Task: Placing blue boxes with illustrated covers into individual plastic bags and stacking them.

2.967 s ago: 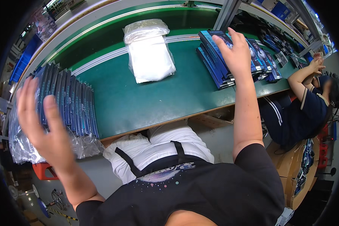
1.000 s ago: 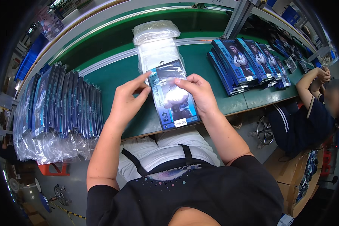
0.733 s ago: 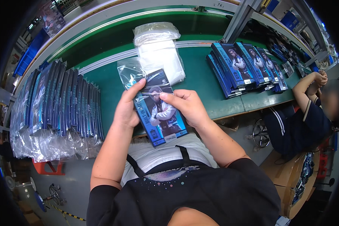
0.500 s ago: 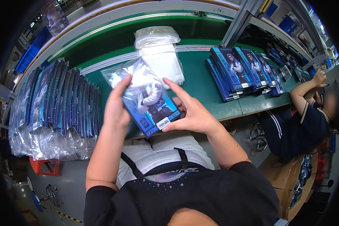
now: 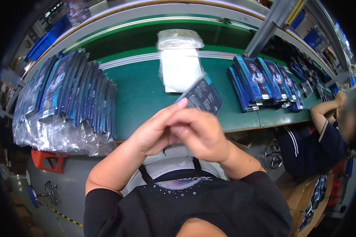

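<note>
A flat blue-black retail box (image 5: 205, 96) tilts up in front of me, its dark printed back facing me and its lower end hidden behind my hands. My left hand (image 5: 156, 132) is closed at that lower end, thumb pressed on the box face. Over the left fingers lies my right hand (image 5: 203, 134), fingers curled in and slightly blurred; what it pinches, if anything, is hidden. Clear wrap around the box is hard to make out now. Just beyond the box, a stack of clear plastic bags (image 5: 180, 71) lies on the green table.
Bagged boxes (image 5: 67, 91) stand in a packed row on the left. Piled boxes (image 5: 259, 81) lie on the right of the green table (image 5: 140, 85). A metal post (image 5: 271, 29) rises behind them. A co-worker (image 5: 316, 134) sits at far right; a red stool (image 5: 47, 161) is lower left.
The box has been turned from its picture front to its dark back. My hands, apart on either side before, have come together, the right crossing over the left.
</note>
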### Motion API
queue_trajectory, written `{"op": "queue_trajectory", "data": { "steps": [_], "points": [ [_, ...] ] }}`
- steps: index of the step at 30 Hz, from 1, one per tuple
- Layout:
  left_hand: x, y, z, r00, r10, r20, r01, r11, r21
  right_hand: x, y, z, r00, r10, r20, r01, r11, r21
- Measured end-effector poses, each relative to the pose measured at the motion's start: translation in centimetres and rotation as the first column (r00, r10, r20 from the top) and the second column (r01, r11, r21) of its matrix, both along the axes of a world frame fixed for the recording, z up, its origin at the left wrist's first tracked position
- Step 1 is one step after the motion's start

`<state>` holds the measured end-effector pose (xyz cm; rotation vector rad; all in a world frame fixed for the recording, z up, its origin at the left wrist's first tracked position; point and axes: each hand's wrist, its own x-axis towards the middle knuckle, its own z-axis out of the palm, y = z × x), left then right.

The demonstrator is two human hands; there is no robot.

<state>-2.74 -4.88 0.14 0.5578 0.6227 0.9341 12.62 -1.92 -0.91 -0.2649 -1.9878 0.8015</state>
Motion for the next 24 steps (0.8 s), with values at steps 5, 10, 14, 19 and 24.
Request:
{"op": "queue_trajectory", "data": {
  "steps": [5, 10, 14, 19, 24],
  "points": [
    [-4.4, -2.8, 3.2, 0.798, 0.523, -0.301, -0.389, 0.827, 0.405, -1.0, -1.8, 1.3, 0.985, 0.17, 0.0, -0.168, 0.975, -0.148],
    [-10.5, -6.3, 7.9, -0.15, 0.983, -0.107, -0.048, 0.101, 0.994, 0.0, -0.7, -0.3, 0.998, 0.058, -0.013, -0.06, 0.957, -0.285],
    [-13.9, -7.1, 8.7, -0.613, 0.776, -0.147, 0.359, 0.439, 0.823, 0.3, 0.5, -1.5, 0.997, 0.068, 0.035, -0.053, 0.945, -0.323],
    [-17.7, -5.4, 7.2, -0.746, 0.637, -0.196, 0.236, 0.527, 0.816, 1.6, 1.2, -1.5, 0.998, -0.05, 0.031, 0.058, 0.916, -0.396],
    [-14.6, -4.5, 6.2, -0.806, 0.586, 0.084, 0.368, 0.385, 0.846, 2.8, 1.1, -1.5, 0.986, -0.165, -0.026, 0.134, 0.873, -0.468]
  ]
}}
